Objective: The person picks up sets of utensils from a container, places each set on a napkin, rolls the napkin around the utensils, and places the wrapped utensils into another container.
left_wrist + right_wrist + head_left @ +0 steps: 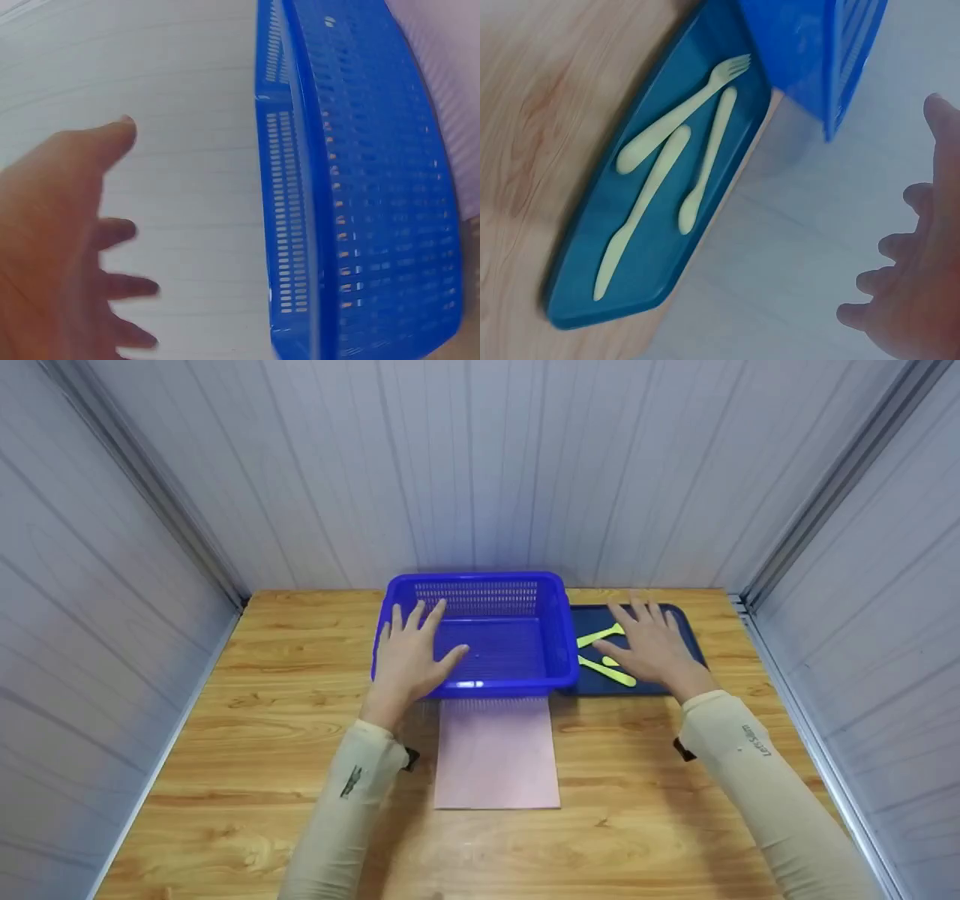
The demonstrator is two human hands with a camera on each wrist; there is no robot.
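A blue plastic basket (480, 688) with slotted walls stands at the back middle of the table. My left hand (409, 660) hovers over its left side, fingers spread, holding nothing. In the left wrist view this hand shows apart from the basket wall. To the basket's right lies a dark blue tray (652, 688), its left part hidden by the basket. Above the tray is my right hand (654, 651), also spread and holding nothing. The right wrist view shows a pale yellow-green fork (667, 122), knife (637, 210) and spoon (710, 156) lying loose on the tray.
A pale pink rectangular sheet (496, 757) lies flat on the wood-grain table (300, 720), its far end going under the basket. Panelled walls close in the table at the back (465, 472), left (90, 630) and right (877, 607).
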